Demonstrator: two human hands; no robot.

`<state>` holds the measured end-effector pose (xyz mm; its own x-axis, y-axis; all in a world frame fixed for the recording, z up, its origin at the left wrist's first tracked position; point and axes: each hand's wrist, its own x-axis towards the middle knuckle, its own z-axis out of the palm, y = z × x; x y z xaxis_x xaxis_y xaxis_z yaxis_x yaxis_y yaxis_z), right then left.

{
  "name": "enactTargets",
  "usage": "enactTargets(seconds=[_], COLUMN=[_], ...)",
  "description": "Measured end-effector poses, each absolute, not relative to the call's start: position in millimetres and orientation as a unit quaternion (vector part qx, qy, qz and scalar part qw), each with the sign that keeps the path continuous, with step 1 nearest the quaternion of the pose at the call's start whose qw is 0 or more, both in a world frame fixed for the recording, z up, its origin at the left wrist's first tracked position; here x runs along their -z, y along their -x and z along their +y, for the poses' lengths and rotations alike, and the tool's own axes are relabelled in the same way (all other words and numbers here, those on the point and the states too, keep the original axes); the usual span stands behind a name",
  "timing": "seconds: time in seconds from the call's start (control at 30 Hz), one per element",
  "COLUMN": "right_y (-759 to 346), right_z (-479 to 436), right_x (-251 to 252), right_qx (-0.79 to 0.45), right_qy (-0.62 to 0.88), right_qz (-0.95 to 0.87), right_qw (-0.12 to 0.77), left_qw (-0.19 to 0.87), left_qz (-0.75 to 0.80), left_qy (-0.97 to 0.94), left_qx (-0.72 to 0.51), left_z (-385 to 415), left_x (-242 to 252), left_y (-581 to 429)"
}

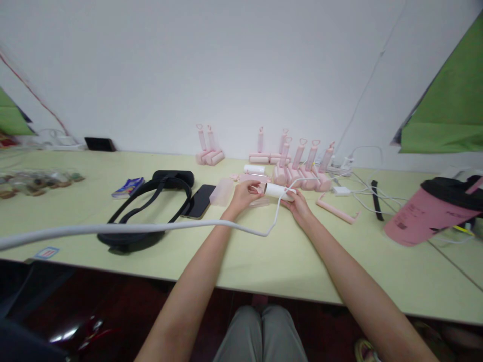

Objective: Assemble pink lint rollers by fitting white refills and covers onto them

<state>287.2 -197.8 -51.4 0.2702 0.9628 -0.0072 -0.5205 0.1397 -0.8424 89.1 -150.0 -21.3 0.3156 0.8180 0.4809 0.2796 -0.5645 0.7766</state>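
Observation:
My right hand (300, 205) is closed around the right end of a white sticky-paper roll (277, 190), held nearly level just above the table. At the roll's open left end, my left hand (242, 195) pinches a small pale pink part (259, 189), partly hidden by the fingers. Beyond the hands stand several pink lint rollers (296, 173) with clear handles and heart-shaped loops. Another white roll (254, 169) lies behind my left hand. A translucent pink cover (222, 192) sits to its left, and a pink handle frame (335, 208) lies right of my right hand.
A white cable (151, 227) runs across the view before my hands. Left are a phone (199, 202), a black headset (147, 235) and a blue packet (128, 187). Right are a pink cup (422, 216), a black strap (377, 201) and a white adapter (341, 191) with cords.

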Motion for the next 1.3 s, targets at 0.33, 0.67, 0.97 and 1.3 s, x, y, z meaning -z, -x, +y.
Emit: enactTargets(seconds=[0.33, 0.67, 0.97, 1.3], right_y=[-277.2, -278.0, -273.8, -274.9], right_z=[-202.4, -199.4, -200.3, -200.8], right_x=[42.4, 42.9, 39.9, 37.6], right_qx=[-0.546, -0.541, -0.577, -0.605], right_qy=[0.381, 0.344, 0.311, 0.308], right_qz=[-0.284, -0.238, -0.222, -0.256], right_qw=[0.690, 0.729, 0.722, 0.688], left_qw=[0.411, 0.416, 0.411, 0.398], left_qz=[0.330, 0.325, 0.290, 0.304], left_qy=[-0.678, -0.665, -0.646, -0.693], left_qx=[-0.512, -0.529, -0.574, -0.518], left_z=[-161.0, -163.3, -164.7, -166.6], left_x=[5.3, 11.2, 10.5, -4.0], left_y=[-91.3, -104.0, -107.3, -96.5])
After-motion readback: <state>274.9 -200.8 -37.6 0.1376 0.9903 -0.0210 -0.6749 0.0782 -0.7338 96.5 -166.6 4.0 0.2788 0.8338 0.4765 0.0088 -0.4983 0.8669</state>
